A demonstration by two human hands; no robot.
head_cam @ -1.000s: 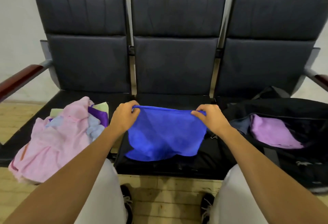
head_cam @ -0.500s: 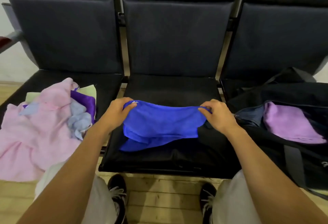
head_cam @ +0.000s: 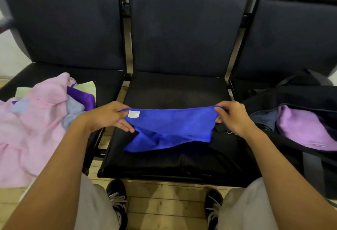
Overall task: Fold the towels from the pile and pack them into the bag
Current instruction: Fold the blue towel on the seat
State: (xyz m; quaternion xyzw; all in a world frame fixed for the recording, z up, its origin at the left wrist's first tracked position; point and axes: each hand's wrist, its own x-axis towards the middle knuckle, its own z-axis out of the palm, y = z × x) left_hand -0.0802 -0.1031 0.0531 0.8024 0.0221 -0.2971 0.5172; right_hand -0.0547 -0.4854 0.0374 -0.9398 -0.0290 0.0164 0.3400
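— So why stretch the blue towel [head_cam: 171, 126] over the middle seat [head_cam: 175, 91]?
— Left hand [head_cam: 107, 116] and right hand [head_cam: 232, 116] each pinch a top corner, probably squaring it before folding; the bag [head_cam: 299, 96] waits right.

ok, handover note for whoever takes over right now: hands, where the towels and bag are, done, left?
Left hand pinches the blue towel at its left top corner, by the white tag.
Right hand pinches the right top corner.
The towel is stretched over the middle seat, lower part draped on it, partly folded.
Pile lies on the left seat: pink, purple, light blue, pale green.
Bag stands open on the right seat, a lilac towel inside.
Left: finish folding, pack, do the pile.
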